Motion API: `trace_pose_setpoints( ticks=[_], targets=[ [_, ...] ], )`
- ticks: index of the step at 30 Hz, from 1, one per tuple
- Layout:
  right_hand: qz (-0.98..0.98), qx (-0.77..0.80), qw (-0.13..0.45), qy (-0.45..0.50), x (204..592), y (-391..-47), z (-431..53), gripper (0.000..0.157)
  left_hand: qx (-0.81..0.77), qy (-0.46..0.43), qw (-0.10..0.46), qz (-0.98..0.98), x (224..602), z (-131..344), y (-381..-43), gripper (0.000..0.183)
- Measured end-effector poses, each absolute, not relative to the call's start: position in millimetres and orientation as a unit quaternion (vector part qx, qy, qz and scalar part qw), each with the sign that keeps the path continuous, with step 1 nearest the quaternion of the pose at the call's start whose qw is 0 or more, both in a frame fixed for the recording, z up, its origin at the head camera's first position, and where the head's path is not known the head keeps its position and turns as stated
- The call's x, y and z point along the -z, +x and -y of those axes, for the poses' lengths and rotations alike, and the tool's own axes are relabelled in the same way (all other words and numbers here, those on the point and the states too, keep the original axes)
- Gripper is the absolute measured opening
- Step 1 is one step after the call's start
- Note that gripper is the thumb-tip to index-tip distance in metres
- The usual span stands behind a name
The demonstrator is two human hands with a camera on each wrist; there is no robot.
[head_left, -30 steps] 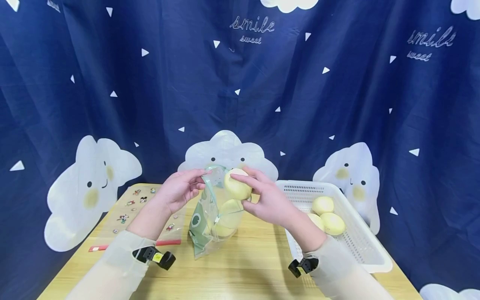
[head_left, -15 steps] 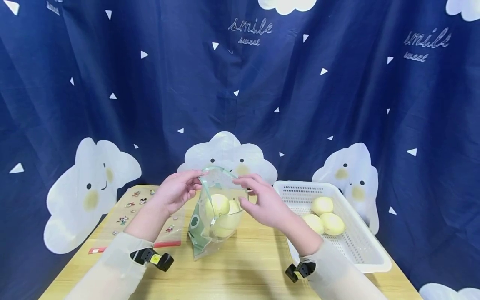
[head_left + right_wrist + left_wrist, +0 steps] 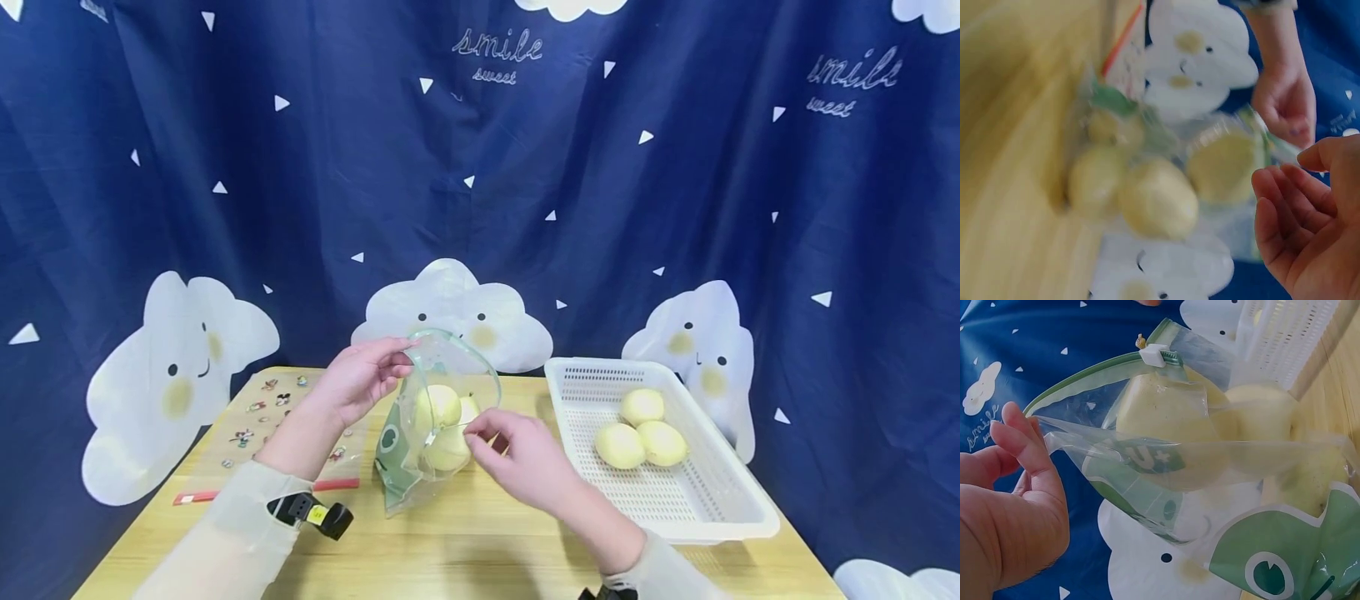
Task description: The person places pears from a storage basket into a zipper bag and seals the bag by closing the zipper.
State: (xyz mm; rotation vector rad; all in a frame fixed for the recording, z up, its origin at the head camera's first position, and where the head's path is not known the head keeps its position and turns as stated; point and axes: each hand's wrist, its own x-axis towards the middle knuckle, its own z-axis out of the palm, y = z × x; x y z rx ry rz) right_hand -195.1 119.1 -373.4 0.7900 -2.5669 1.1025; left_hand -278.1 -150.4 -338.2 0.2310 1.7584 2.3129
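Note:
A clear zip bag point(image 3: 392, 457) with a green printed face stands on the table, its mouth spread wide. Several pale yellow pears point(image 3: 442, 407) sit inside. My left hand point(image 3: 367, 379) pinches the bag's left rim between thumb and fingertips. In the left wrist view, a white slider point(image 3: 1154, 355) sits on the green zip strip. My right hand point(image 3: 528, 467) is just right of the bag's near rim, fingers loosely bent. Nothing shows between its fingers point(image 3: 1272, 219) in the right wrist view, which is blurred.
To the right is a white perforated basket point(image 3: 720, 500) holding three pears point(image 3: 642, 435). A flat clear bag point(image 3: 243, 417) with small cartoon prints and a red zip strip point(image 3: 337, 483) lies left on the wooden table point(image 3: 420, 558). A blue curtain point(image 3: 480, 208) hangs behind.
The right hand let a pear go into the bag, then drew back and down toward the near rim. The far rim now arches wider. The left hand keeps its pinch.

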Motion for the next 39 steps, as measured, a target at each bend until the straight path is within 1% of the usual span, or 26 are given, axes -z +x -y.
trace_pose_setpoints(
  ticks=[4, 8, 12, 15, 23, 28, 31, 34, 37, 39],
  targets=[
    [0.886, -0.370, 0.114, 0.257, 388, -189, -102, 0.015, -0.788, 0.078, 0.113, -0.600, 339, 148, -278, 0.030],
    [0.897, -0.359, 0.117, 0.230, 400, -189, -85, 0.026, -0.788, 0.078, 0.115, -0.600, 339, 147, -277, 0.030],
    [0.897, -0.380, 0.093, 0.204, 406, -191, -72, 0.037, -0.787, 0.074, 0.113, -0.602, 340, 146, -276, 0.028],
    [0.894, -0.398, 0.079, 0.189, 408, -192, -66, 0.041, -0.785, 0.070, 0.111, -0.605, 342, 146, -276, 0.026],
    [0.890, -0.412, 0.077, 0.180, 403, -196, -70, 0.034, -0.787, 0.064, 0.113, -0.603, 342, 148, -274, 0.022],
    [0.901, -0.375, 0.122, 0.182, 391, -200, -87, 0.034, -0.783, 0.067, 0.113, -0.607, 340, 147, -275, 0.021],
    [0.908, -0.349, 0.140, 0.185, 380, -208, -102, 0.035, -0.780, 0.066, 0.110, -0.612, 340, 146, -278, 0.020],
    [0.912, -0.343, 0.138, 0.177, 369, -221, -120, 0.034, -0.772, 0.067, 0.109, -0.623, 340, 144, -280, 0.022],
    [0.914, -0.347, 0.133, 0.163, 360, -233, -135, 0.029, -0.761, 0.070, 0.110, -0.636, 342, 142, -282, 0.026],
    [0.918, -0.336, 0.141, 0.157, 355, -241, -143, 0.027, -0.754, 0.070, 0.108, -0.644, 342, 140, -284, 0.026]
  ],
)
